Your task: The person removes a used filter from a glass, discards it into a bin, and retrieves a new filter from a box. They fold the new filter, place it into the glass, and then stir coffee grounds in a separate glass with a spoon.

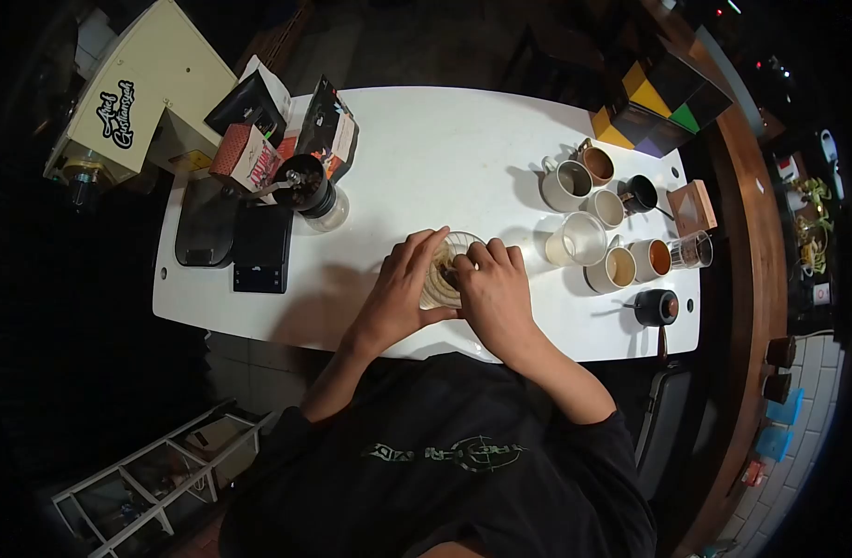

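Observation:
A ribbed, clear coffee dripper (442, 296) stands near the table's front edge, between my hands. Something brownish shows inside it, mostly covered by my fingers. My left hand (395, 290) curves round the dripper's left side, fingers along the rim and thumb across the front. My right hand (494, 296) reaches over the right side with curled fingers pinched together inside the rim. What those fingertips hold is hidden. To the right of them is a clear glass server (578, 240), closest of the vessels there.
Several cups, including a white mug (566, 185), crowd the right side. A small dark pot (656, 307) sits at the right front. At left are a hand grinder (302, 186), a black scale (261, 251), coffee bags and a cream machine (142, 88). The white table (445, 139) has rounded edges.

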A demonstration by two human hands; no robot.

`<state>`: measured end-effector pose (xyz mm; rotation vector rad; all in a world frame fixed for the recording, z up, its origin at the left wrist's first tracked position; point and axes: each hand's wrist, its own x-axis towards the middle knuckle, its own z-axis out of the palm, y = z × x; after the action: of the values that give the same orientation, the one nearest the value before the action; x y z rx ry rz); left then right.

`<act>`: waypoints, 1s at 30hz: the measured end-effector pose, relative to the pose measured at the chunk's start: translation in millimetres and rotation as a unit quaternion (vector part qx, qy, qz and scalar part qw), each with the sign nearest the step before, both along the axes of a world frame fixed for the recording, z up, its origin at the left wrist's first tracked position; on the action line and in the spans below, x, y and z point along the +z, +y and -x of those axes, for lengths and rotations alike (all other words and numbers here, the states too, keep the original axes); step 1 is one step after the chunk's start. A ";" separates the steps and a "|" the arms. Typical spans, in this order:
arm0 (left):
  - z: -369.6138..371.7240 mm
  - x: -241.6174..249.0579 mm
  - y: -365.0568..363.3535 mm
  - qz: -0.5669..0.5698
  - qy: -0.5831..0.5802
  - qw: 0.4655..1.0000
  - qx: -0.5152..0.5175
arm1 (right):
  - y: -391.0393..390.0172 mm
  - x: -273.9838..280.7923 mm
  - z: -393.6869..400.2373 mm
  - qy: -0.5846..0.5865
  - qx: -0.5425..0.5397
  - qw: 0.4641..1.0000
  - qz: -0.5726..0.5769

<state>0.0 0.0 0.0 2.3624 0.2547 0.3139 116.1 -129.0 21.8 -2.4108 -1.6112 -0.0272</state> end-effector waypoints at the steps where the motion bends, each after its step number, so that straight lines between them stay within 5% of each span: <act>1: -1.2 -3.0 -2.5 0.011 -0.005 1.000 0.007 | -1.3 -0.5 -1.7 0.006 0.003 1.000 -0.014; 18: 3.6 0.8 -7.4 0.081 0.001 0.996 0.048 | -3.9 10.7 -7.3 0.057 0.027 0.996 -0.064; 23: 6.0 2.7 6.1 0.134 -0.079 0.986 0.059 | -6.0 16.4 -17.3 0.104 0.038 0.990 -0.089; 26: 9.6 13.7 19.9 0.062 -0.053 0.994 0.071 | -7.2 28.5 -20.1 0.131 0.038 0.986 -0.097; 30: 6.6 34.5 22.1 0.102 -0.025 0.992 0.067 | -4.7 34.4 -23.7 0.143 0.043 0.984 -0.096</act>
<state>-6.6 22.1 34.5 2.1376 0.4036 0.3930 139.8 -133.7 56.2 -2.0889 -1.5041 0.1636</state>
